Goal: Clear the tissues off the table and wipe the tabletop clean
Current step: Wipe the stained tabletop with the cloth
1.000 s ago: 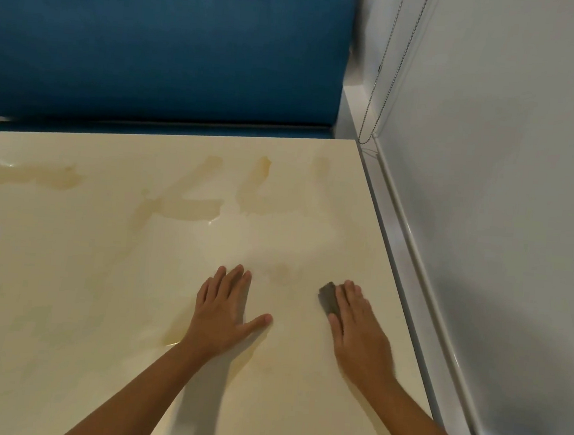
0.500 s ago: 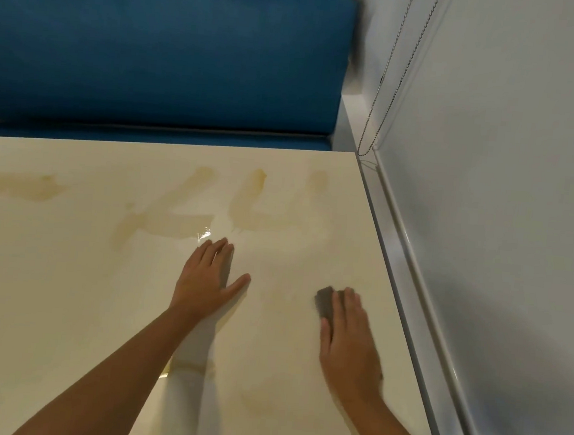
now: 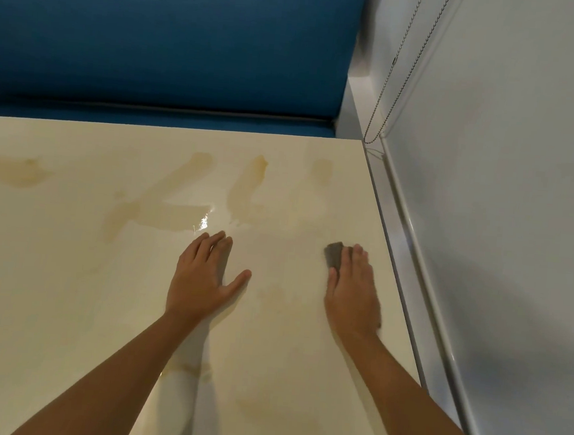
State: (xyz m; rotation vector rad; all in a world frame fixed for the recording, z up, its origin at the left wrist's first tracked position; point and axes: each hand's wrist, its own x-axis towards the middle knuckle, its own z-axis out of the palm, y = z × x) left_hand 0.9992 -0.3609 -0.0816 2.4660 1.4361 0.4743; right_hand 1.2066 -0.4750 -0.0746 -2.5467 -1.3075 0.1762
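Moved: both hands, up the worktop [image 3: 50, 284] since a second ago and closer to the brown stains; purple sticker at the left edge gone from view.
Left hand [image 3: 205, 276]: palm down, grip wide and flat, fingers straight, holding nothing, fingertips just short of the wet streak [image 3: 162, 214].
Right hand [image 3: 353, 291]: grip flat too, straight fingers pressing a grey cloth [image 3: 332, 253] onto the worktop, near its right edge beside the wall [image 3: 500, 234].
Cloth: only a corner showing past the fingertips, short of the stains.
Tissues: none in view.
Stains: smears ahead [image 3: 247, 183], another far left [image 3: 11, 170].
Step in hand: wiping, by the look of it, with most of the mess not yet reached.
Doing it well: even pressure, overlapping passes straight through the stains, a fresh face of cloth once soaked, left forearm kept out of the wet.
Writing: nothing readable, no brand, no label.
Backdrop: blue bench cushion [image 3: 155, 35], bead chain [image 3: 406, 63].
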